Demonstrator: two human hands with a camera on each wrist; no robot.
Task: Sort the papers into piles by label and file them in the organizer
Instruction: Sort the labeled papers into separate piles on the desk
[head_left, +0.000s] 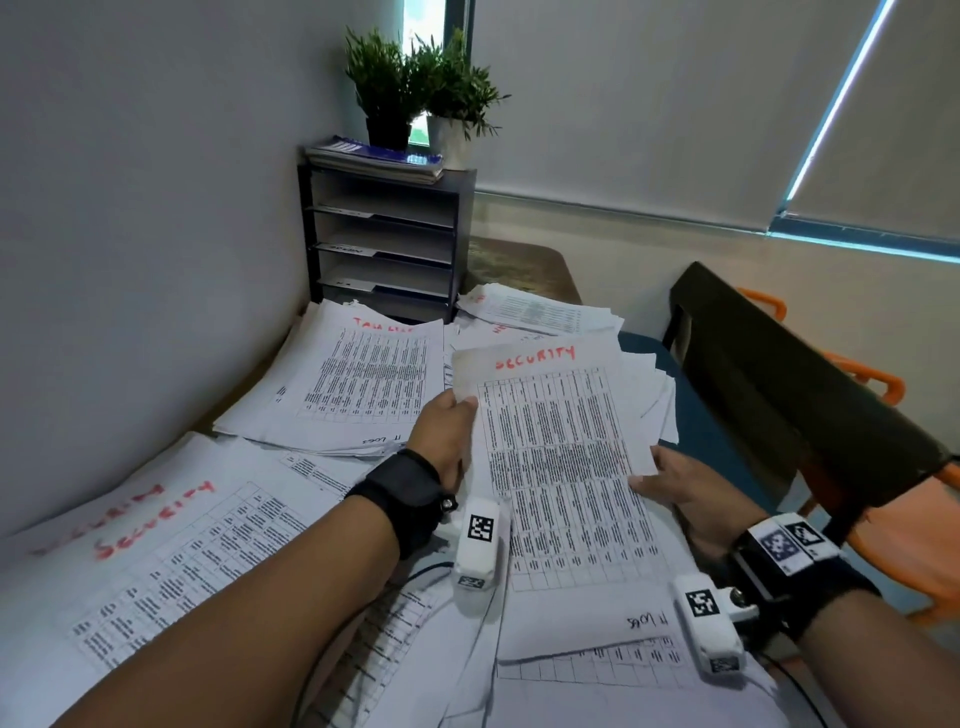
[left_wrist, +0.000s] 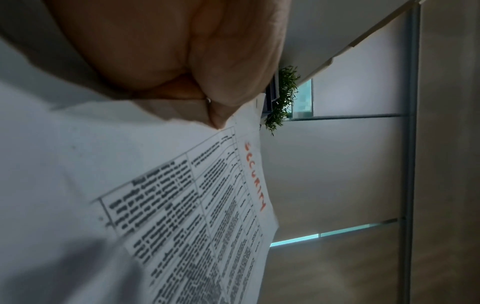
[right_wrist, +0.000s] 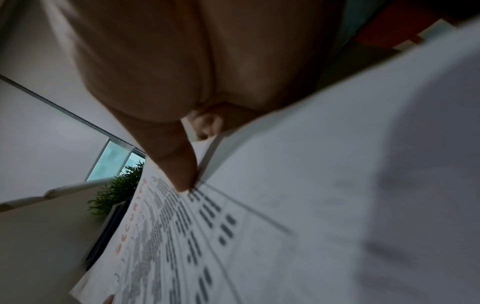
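Observation:
A printed sheet labelled SECURITY in red (head_left: 550, 441) is held up between both hands over the table. My left hand (head_left: 457, 410) pinches its left edge near the top, thumb on the printed face (left_wrist: 215, 115). My right hand (head_left: 654, 478) grips the right edge lower down, thumb on the sheet (right_wrist: 184, 181). The red label also shows in the wrist views (left_wrist: 254, 176) (right_wrist: 130, 226). Under the sheet lies a loose stack (head_left: 587, 629) marked IT LOGS. A SECURITY pile (head_left: 156, 525) lies at front left. The dark slotted organizer (head_left: 384, 239) stands at the back against the wall.
Another pile with a red heading (head_left: 363, 384) lies in front of the organizer, and one more (head_left: 535, 309) to its right. Books (head_left: 374, 156) and two potted plants (head_left: 415, 88) sit on the organizer. A dark chair back (head_left: 789, 395) stands close on the right.

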